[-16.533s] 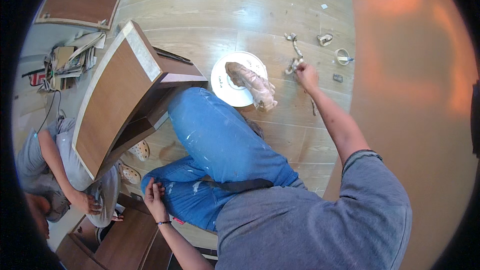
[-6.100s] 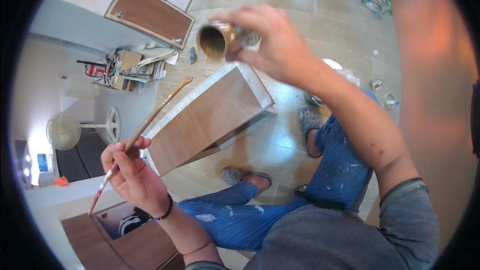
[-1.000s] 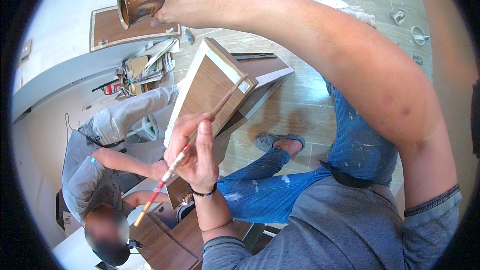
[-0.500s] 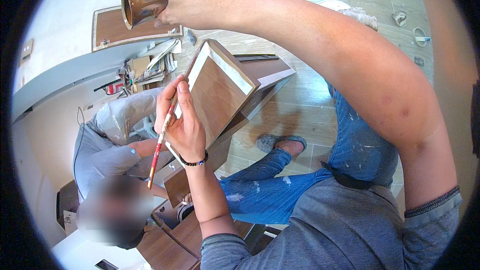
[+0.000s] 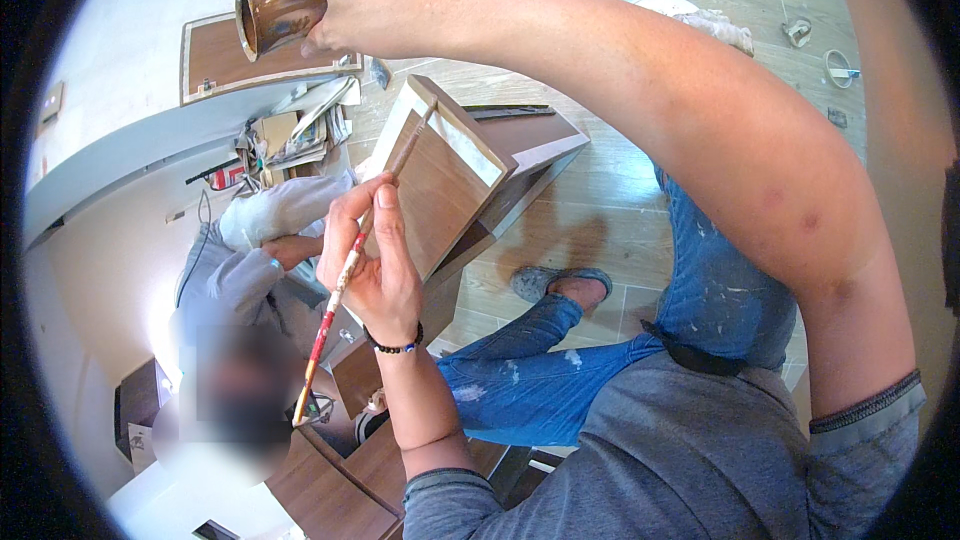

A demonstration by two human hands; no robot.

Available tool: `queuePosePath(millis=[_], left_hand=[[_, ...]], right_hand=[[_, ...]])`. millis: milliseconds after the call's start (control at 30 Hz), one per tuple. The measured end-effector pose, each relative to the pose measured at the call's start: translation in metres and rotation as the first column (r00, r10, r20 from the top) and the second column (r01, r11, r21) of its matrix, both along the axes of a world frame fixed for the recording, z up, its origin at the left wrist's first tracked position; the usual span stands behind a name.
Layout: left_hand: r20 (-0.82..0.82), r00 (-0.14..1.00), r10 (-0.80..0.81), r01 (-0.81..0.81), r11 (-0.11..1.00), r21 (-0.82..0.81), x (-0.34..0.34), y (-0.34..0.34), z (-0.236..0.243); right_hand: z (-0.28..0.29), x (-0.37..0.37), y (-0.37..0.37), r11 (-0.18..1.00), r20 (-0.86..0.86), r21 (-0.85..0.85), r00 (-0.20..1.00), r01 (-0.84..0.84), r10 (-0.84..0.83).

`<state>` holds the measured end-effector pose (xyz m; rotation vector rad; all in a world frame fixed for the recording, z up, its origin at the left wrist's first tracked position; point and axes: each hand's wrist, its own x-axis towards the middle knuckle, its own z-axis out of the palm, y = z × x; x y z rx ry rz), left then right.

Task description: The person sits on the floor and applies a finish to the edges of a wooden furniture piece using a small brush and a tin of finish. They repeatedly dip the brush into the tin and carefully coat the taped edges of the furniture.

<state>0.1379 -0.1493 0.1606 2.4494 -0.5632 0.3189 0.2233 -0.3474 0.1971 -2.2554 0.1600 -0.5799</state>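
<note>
My left hand (image 5: 375, 265) pinches a thin paintbrush (image 5: 326, 325) with a red and white paint-spotted handle. The brush slants up and right, and its dark upper end lies over the white edge strip of a brown wooden panel (image 5: 430, 195); whether it touches cannot be seen. The panel is the face of a tilted box-like wooden piece. My right hand (image 5: 370, 0) reaches across the top and grips a brown-stained cylindrical can (image 5: 282, 15). The can lies tilted, its mouth facing left; what is inside is hidden.
A person in grey clothes (image 5: 235, 260) sits close at the left. Brown boards (image 5: 335, 490) lie at the bottom. Papers and boxes (image 5: 300, 135) are piled by the wall. Another framed panel (image 5: 245, 65) lies beyond. A white tub (image 5: 840, 70) stands on the floor at right.
My left hand has shifted slightly right and down, and the brush's upper end has moved right along the white strip. The can moved slightly left. The other person has leaned to the right.
</note>
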Motion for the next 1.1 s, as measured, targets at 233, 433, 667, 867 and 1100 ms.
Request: queuePosePath(millis=[233,433,667,867,1100], left_hand=[[-0.025,0.999,-0.036,0.037,0.998,0.043,-0.029,-0.006,0.012],[-0.128,0.984,-0.122,0.112,0.99,-0.08,-0.046,-0.006,0.026],[0.053,0.996,0.074,-0.063,0.98,-0.191,-0.012,0.0,0.012],[0.063,0.997,0.033,-0.029,0.998,-0.062,0.013,-0.004,0.007],[0.017,0.998,0.063,-0.063,0.997,-0.036,0.023,0.002,-0.001]], right_hand=[[-0.037,0.019,-0.02,0.867,0.297,0.309,0.905,-0.392,0.303],[-0.043,0.022,-0.018,0.924,0.33,0.242,0.921,-0.295,0.207],[-0.046,0.023,-0.01,0.953,0.243,0.147,0.944,-0.265,0.225],[-0.049,0.029,-0.004,0.974,0.237,0.124,0.959,-0.19,0.157],[-0.048,0.029,-0.003,0.972,0.249,0.121,0.954,-0.202,0.167]])
